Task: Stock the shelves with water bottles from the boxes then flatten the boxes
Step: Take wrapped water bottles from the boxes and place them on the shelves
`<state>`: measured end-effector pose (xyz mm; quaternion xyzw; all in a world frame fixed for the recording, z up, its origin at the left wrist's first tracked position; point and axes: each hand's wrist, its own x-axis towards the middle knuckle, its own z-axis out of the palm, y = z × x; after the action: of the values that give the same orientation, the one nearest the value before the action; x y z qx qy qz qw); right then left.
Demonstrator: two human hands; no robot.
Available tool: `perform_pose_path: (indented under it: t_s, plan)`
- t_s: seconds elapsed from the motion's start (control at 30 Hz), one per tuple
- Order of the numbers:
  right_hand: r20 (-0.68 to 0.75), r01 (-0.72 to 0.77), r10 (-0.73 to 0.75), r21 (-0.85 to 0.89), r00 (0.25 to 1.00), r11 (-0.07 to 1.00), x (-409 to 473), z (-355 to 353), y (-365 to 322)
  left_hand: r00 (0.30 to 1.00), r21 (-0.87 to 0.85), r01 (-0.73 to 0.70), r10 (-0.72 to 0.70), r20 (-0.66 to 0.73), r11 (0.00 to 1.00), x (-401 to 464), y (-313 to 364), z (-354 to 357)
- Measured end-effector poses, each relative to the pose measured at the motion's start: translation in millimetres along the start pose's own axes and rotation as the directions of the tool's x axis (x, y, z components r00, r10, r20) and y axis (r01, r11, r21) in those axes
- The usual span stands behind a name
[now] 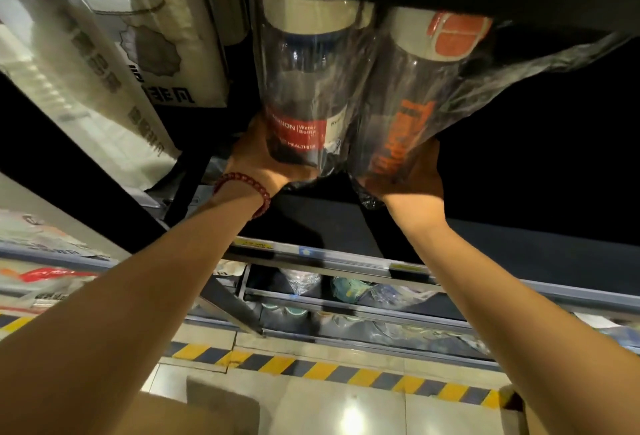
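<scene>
**Two bottles going onto the shelf**

Both arms up, one bottle in each hand, sliding them onto the dark shelf [346,223]. To do this well, I reckon I should push both bases in level and together, keep them upright and side by side, and watch the loose plastic wrap [519,63] on the right one so it doesn't snag the shelf above.

My left hand [258,160], beaded bracelet [242,188] at the wrist, cups the base of the blue-capped bottle [301,88], fingers curled round it beneath the red label. My right hand [414,174] grips the bottom of the orange-capped bottle [415,88] through its wrap, fingers mostly hidden behind it. The bottles touch each other, just beside white packages [145,53] on the left. A cardboard box [207,410] sits below by the floor.
</scene>
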<state>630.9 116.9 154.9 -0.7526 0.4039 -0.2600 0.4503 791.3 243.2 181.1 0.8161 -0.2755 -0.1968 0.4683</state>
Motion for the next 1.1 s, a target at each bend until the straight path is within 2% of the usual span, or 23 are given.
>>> perform_pose_path:
  t_s: [0.1, 0.2, 0.3, 0.6, 0.67, 0.8, 0.87, 0.93, 1.0, 1.1]
  plan:
    - [-0.148, 0.060, -0.068, -0.059, 0.987, 0.996, 12.1, 6.2, -3.1, 0.999, -0.057, -0.002, -0.001, -0.051, 0.998, 6.9, 0.6, 4.0]
    - [-0.186, 0.053, -0.078, -0.135, 0.979, 0.989, 22.7, 9.7, -10.6, 0.997, -0.070, 0.007, -0.012, -0.073, 0.998, 11.5, 3.6, 8.5]
    - [-0.204, 0.073, -0.097, -0.120, 0.974, 0.990, 26.7, 8.5, -10.0, 0.997, -0.064, -0.012, 0.007, -0.074, 0.998, 13.9, 6.7, 8.9]
    - [-0.132, 0.035, -0.051, -0.118, 0.990, 0.992, 30.0, 6.9, -11.1, 0.999, -0.060, 0.000, -0.003, -0.046, 0.998, 12.0, 7.0, 10.8]
    - [-0.101, -0.013, -0.006, -0.189, 0.995, 0.982, 27.5, 0.8, -21.7, 0.999, -0.059, 0.031, -0.033, -0.034, 0.998, 7.2, 11.7, 9.2]
    - [-0.019, -0.088, 0.086, -0.220, 0.996, 0.972, -1.8, -32.7, -33.0, 0.991, -0.051, 0.129, -0.126, 0.054, 0.990, -19.4, 26.9, 4.1]
    - [-0.002, -0.076, 0.080, -0.325, 0.997, 0.943, -30.3, -57.7, -36.4, 0.989, 0.070, 0.129, -0.134, 0.070, 0.989, -50.0, 39.6, -3.5]
    - [0.054, -0.045, 0.082, -0.491, 0.995, 0.870, -65.0, -83.4, -45.3, 0.985, 0.325, 0.057, -0.106, 0.134, 0.944, -84.2, 55.8, -9.6]
    - [0.110, -0.002, 0.084, -0.594, 0.990, 0.804, -103.6, -109.0, -51.3, 0.955, 0.509, -0.094, -0.066, 0.289, 0.856, -117.9, 76.7, -11.5]
    - [0.133, 0.046, 0.075, -0.725, 0.988, 0.687, -163.5, -149.8, -51.3, 0.875, 0.602, -0.333, 0.000, 0.484, 0.725, -163.6, 105.1, -0.3]
